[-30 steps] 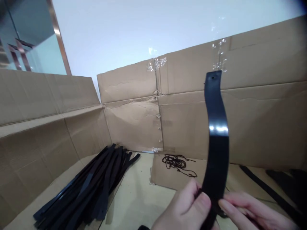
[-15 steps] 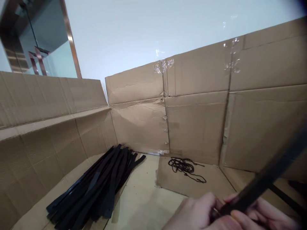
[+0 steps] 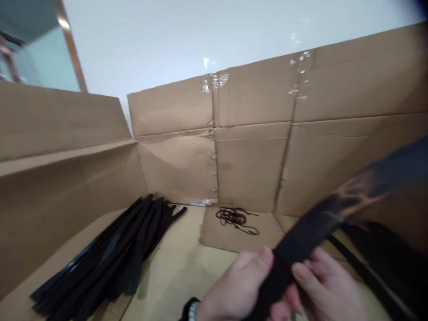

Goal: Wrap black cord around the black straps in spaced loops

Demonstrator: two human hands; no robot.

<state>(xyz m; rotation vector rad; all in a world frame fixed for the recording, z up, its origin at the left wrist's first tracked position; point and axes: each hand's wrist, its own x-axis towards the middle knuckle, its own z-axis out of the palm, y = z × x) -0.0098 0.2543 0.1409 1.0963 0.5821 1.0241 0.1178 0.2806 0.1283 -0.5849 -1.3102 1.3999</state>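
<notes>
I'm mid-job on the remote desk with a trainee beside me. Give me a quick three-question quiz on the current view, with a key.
1. Multiple choice: what lies on the flat cardboard piece beyond the hands?
A) A pair of scissors
B) A tangled dark cord
C) A roll of tape

2. True or false: the left grip and the right grip are both on the same held black strip.

3. Fill in the blank: the pile of black strips lies toward the ____ side of the picture.

Key: 1. B; 2. true; 3. left.
</notes>
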